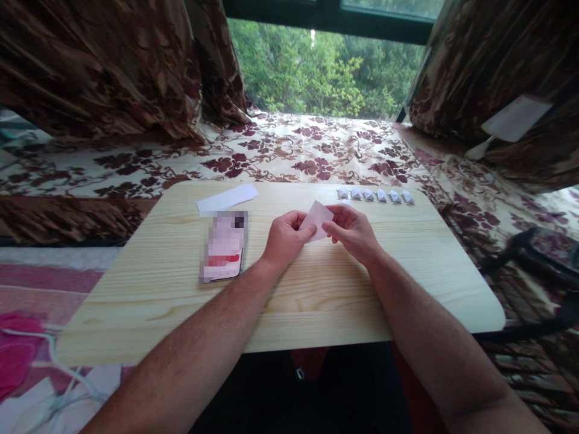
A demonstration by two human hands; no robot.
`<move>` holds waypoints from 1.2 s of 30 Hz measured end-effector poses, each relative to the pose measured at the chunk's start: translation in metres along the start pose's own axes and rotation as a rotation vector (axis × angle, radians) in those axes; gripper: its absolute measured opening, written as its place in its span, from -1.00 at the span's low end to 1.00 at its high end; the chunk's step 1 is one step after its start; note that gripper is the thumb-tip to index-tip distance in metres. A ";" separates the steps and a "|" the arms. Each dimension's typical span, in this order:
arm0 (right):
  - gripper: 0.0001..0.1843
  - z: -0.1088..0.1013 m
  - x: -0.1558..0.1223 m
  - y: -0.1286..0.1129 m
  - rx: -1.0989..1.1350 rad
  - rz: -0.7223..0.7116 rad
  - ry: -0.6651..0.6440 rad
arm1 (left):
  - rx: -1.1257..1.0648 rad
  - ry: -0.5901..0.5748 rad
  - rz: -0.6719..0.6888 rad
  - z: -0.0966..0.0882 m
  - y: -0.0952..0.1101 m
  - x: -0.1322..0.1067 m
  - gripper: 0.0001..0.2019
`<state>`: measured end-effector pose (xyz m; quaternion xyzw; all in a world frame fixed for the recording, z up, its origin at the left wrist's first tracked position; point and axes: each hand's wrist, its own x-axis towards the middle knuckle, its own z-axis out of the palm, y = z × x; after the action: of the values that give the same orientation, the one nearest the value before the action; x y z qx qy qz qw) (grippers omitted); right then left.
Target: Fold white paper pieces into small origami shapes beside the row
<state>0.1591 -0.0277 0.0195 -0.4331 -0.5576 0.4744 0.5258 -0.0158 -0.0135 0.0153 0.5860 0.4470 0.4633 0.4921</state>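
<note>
My left hand (pixel 284 236) and my right hand (pixel 351 232) meet above the middle of a pale wooden table (pixel 181 301). Both pinch a small white piece of paper (pixel 317 219), the left at its lower left edge, the right at its right edge. The paper is held tilted, just off the tabletop. A row of several small folded white paper pieces (pixel 375 194) lies at the far right of the table, beyond my right hand. A phone (pixel 224 246) rests flat to the left of my left hand.
A white paper strip (pixel 227 199) lies at the far edge behind the phone. Floral bedding (pixel 280 150) and brown curtains (pixel 104 66) surround the table, with a window behind. A pink cloth and white cable (pixel 27 349) lie at lower left.
</note>
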 end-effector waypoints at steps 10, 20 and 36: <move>-0.75 -0.015 0.002 -0.004 0.002 0.102 -0.014 | -0.171 -0.147 -0.060 0.000 0.002 0.001 -0.72; -0.74 -0.023 0.003 -0.004 0.027 0.115 -0.089 | -0.120 -0.064 -0.123 0.000 0.007 0.002 -0.71; -0.89 -0.026 0.002 -0.004 0.055 0.061 -0.067 | -0.270 -0.039 -0.146 0.001 0.005 0.002 -0.78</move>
<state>0.1844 -0.0247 0.0232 -0.4193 -0.5481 0.5196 0.5037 -0.0143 -0.0125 0.0201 0.4894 0.4123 0.4708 0.6073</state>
